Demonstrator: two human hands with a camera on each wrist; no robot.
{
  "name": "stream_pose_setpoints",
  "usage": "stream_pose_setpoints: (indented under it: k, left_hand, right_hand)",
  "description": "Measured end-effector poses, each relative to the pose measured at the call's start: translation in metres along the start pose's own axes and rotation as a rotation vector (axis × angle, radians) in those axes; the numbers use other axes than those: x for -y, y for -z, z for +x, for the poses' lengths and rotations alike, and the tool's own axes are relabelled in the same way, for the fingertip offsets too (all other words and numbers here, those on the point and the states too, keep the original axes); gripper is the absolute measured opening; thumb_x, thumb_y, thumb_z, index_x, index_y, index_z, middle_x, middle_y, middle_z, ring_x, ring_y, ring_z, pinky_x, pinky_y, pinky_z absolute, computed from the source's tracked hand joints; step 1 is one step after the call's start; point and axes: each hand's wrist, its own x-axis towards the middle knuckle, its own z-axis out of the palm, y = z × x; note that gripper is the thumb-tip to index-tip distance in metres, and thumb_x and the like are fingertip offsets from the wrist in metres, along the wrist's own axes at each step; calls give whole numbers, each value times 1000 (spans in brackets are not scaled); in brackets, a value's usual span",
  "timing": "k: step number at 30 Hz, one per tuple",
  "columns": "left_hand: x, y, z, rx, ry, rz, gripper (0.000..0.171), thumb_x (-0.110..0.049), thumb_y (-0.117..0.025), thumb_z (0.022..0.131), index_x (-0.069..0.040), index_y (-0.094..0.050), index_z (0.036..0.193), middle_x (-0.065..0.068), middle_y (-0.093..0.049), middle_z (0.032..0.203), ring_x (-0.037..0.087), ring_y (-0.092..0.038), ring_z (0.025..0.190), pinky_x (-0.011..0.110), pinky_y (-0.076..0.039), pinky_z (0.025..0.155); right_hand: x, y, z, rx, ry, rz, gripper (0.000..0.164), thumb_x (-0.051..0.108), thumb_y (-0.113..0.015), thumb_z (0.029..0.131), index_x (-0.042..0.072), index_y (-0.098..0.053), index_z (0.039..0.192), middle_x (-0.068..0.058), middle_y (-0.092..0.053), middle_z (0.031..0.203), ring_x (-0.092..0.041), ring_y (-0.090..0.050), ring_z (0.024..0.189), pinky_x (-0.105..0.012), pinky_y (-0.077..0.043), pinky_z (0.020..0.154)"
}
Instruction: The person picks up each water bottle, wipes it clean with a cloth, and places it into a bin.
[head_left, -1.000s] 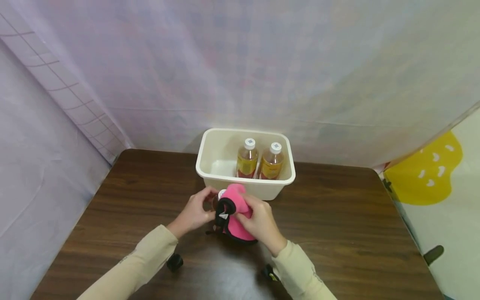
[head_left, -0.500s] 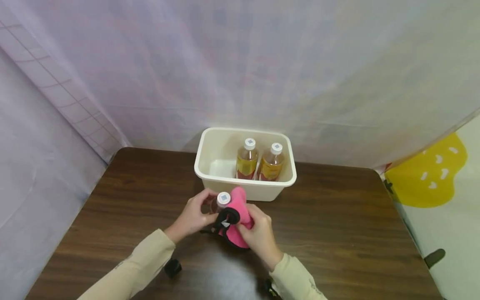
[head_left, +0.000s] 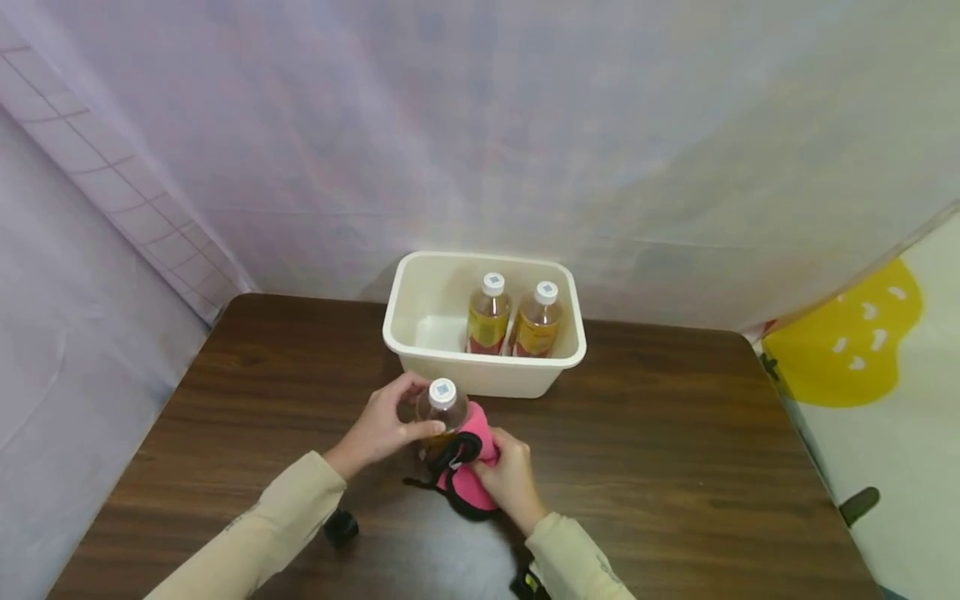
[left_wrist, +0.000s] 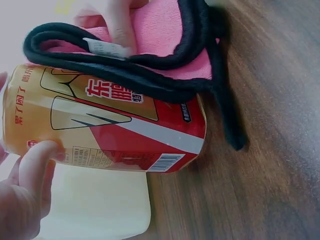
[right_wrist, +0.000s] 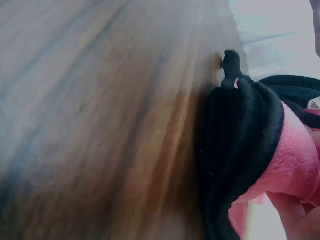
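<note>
In front of the white bin, my left hand (head_left: 386,425) holds a drink bottle (head_left: 442,410) by its upper part, with thumb and fingers on either side. The bottle has a white cap, and its gold and red label (left_wrist: 115,120) shows in the left wrist view. My right hand (head_left: 512,479) grips a folded pink cloth (head_left: 471,479) with thick black edging, a black cord and a white tag (left_wrist: 106,48). The cloth lies against the bottle's side, low over the table. Some of my right fingers are hidden behind it.
The white bin (head_left: 525,379) stands at the table's back edge. Two similar bottles, a left one (head_left: 489,321) and a right one (head_left: 537,327), stand upright in its right half. A pale curtain (head_left: 480,150) hangs behind the brown wooden table (head_left: 675,442).
The pink cloth and my right hand have moved down toward me, off the bottle's top. The cap and shoulder, largely covered before, now show. My left hand stays on the bottle.
</note>
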Motion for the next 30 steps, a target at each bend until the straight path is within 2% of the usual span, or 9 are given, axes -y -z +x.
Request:
stream_pose_setpoints:
  k: [5, 12, 19, 22, 25, 30]
  left_hand:
    - [2, -2, 0, -11, 4, 2, 42, -19, -77, 71, -8, -56, 106, 7, -62, 107, 24, -57, 97, 43, -46, 85]
    - [4, -9, -1, -65, -33, 49, 43, -21, -77, 71, -8, -57, 107, 7, -63, 105, 22, -59, 96, 42, -48, 82]
    - [-6, -16, 1, -134, 54, 123, 47, -37, -79, 66, -15, -57, 100, -1, -63, 94, 13, -56, 79, 29, -46, 66]
    - [-8, -18, 1, -121, 56, 128, 49, -35, -79, 67, -13, -55, 105, 1, -64, 97, 13, -57, 80, 26, -46, 63]
    - [-10, -18, 0, -97, 44, 96, 52, -26, -79, 68, -9, -49, 107, 7, -64, 102, 17, -58, 84, 26, -47, 63]
    - [-14, -14, -1, -71, 7, 41, 45, -18, -79, 69, -6, -50, 101, 11, -62, 107, 22, -58, 95, 34, -51, 72]
  right_hand:
    - [-8, -1, 0, 62, -44, -37, 25, -4, -74, 56, 1, -66, 79, -8, -67, 71, -14, -61, 64, -25, -50, 58]
    - [-10, 4, 1, 84, -55, -29, 25, -3, -76, 57, 1, -66, 80, -8, -67, 71, -15, -61, 63, -25, -51, 57]
    - [-8, 8, -1, 78, -61, -28, 31, -3, -77, 58, 0, -67, 87, -10, -69, 77, -18, -63, 68, -27, -52, 61]
    - [-7, 13, -2, 70, -62, -29, 33, -4, -76, 57, 0, -68, 89, -10, -69, 78, -17, -63, 68, -26, -52, 61]
    - [-5, 20, -3, 64, -56, -29, 34, -5, -76, 57, 1, -68, 90, -9, -69, 78, -14, -62, 67, -25, -51, 59]
    - [2, 33, -1, 66, -39, -14, 35, -4, -77, 57, 2, -68, 90, -7, -69, 78, -10, -60, 66, -23, -50, 59]
